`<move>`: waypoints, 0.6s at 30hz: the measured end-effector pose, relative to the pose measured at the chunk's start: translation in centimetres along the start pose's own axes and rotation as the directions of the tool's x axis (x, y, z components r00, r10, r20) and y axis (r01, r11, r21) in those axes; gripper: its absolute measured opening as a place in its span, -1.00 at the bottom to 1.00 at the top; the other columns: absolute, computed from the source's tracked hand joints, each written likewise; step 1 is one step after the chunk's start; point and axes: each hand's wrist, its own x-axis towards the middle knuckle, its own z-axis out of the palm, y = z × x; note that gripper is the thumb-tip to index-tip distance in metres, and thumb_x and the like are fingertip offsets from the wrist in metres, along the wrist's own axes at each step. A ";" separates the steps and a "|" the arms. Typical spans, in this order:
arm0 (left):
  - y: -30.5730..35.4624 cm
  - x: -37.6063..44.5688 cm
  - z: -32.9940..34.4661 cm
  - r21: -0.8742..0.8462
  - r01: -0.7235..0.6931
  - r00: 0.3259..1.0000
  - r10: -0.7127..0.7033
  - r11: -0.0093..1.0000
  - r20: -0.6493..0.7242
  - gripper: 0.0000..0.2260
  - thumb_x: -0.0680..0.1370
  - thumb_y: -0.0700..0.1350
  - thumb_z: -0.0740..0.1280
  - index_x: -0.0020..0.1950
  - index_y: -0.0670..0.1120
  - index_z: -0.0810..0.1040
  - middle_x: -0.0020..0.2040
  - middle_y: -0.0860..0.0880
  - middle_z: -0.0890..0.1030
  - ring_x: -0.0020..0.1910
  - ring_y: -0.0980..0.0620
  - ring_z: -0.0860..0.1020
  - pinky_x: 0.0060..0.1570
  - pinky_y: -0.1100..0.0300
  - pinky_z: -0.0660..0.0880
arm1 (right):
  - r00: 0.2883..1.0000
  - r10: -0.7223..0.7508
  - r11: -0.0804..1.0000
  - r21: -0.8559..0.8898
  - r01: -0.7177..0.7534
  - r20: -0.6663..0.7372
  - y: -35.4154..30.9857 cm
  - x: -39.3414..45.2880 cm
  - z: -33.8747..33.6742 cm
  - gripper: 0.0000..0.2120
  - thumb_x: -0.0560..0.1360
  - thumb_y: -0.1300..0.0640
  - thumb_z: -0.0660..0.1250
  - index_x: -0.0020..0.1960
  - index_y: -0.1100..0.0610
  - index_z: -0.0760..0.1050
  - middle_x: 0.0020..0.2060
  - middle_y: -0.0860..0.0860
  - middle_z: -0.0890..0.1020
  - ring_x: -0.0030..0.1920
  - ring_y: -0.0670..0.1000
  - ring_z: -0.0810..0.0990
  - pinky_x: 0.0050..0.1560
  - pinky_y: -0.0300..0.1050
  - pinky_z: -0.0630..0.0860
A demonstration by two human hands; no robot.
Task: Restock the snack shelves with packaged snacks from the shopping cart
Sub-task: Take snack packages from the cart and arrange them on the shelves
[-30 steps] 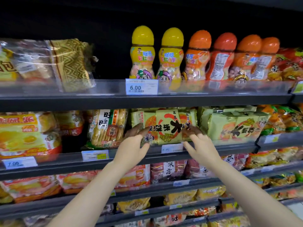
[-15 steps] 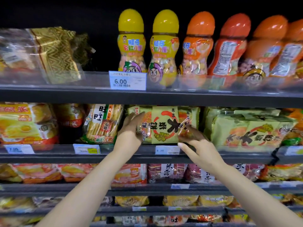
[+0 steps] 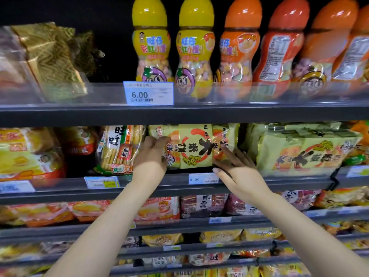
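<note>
Left grip (image 3: 152, 154) pinches the yellow cracker pack (image 3: 194, 145) (mid shelf (image 3: 279, 181)); right grip (image 3: 238, 172), fingers spread, presses it.

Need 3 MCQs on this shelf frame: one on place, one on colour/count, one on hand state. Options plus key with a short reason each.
1. Where does the yellow rice cracker pack sit?
A. top shelf beside the bottles
B. second shelf, above the 8.50 price tag
C. lowest shelf

2. How many yellow-capped bottles stand on the top shelf?
A. two
B. four
C. none

3. How is the left hand engaged?
A. hanging free below the shelf
B. gripping a bottle
C. fingers curled at the left side of the pack

Key:
1 B: the pack stands on the shelf under the bottles, directly above that tag.
2 A: two yellow caps at left, the rest are orange.
3 C: the left hand's fingers wrap the pack's left edge, while the right hand lies with straight fingers against its right side.
</note>
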 end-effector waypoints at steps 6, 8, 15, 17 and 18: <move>3.5 -1.2 -0.9 0.075 -0.113 0.992 0.117 0.991 -0.050 -0.62 0.52 -0.07 0.39 0.33 0.04 0.50 0.34 -0.08 0.38 0.32 -0.14 0.34 0.27 -0.06 0.37 | 0.971 -0.032 0.990 0.124 0.063 -0.235 1.4 -2.3 -2.0 -0.43 0.55 -0.28 -0.02 0.21 0.04 0.56 0.31 -0.05 0.49 0.39 0.05 0.31 0.33 0.13 0.37; 5.7 -1.3 -0.8 0.058 -0.154 0.988 0.153 0.986 0.026 -0.64 0.56 0.01 0.33 0.35 0.05 0.46 0.36 -0.03 0.38 0.33 -0.09 0.36 0.26 0.00 0.38 | 0.909 -0.053 0.990 0.096 0.102 -0.414 2.9 -3.7 -2.5 -0.55 0.58 -0.15 0.12 0.19 0.15 0.55 0.14 0.06 0.55 0.20 0.09 0.44 0.16 0.17 0.47; 11.3 -0.1 2.9 0.031 -0.376 0.926 0.375 0.926 0.030 -0.48 0.56 -0.02 0.29 0.52 0.09 0.27 0.52 0.02 0.22 0.48 -0.09 0.13 0.49 0.01 -0.01 | 0.778 0.341 0.934 0.098 -0.343 -0.528 10.2 -6.7 -4.3 -0.45 0.48 -0.01 0.38 0.40 0.16 0.38 0.45 0.30 0.23 0.47 0.34 0.11 0.40 0.26 0.15; 11.5 0.8 3.9 0.118 -0.389 0.921 0.389 0.914 0.020 -0.39 0.54 -0.05 0.33 0.55 0.05 0.18 0.54 -0.05 0.17 0.51 -0.12 0.05 0.50 -0.03 -0.10 | 0.789 0.427 0.898 0.101 -0.429 -0.441 11.4 -6.5 -4.6 -0.38 0.48 -0.04 0.39 0.43 0.17 0.30 0.46 0.32 0.17 0.48 0.33 0.07 0.42 0.23 0.13; 11.5 1.3 4.2 0.172 -0.381 0.924 0.379 0.909 0.045 -0.34 0.54 -0.04 0.33 0.57 0.06 0.10 0.56 -0.07 0.11 0.53 -0.12 0.00 0.51 -0.05 -0.14 | 0.799 0.448 0.889 0.111 -0.443 -0.402 11.6 -6.3 -4.6 -0.34 0.48 -0.05 0.39 0.46 0.16 0.24 0.47 0.30 0.14 0.48 0.32 0.05 0.41 0.19 0.16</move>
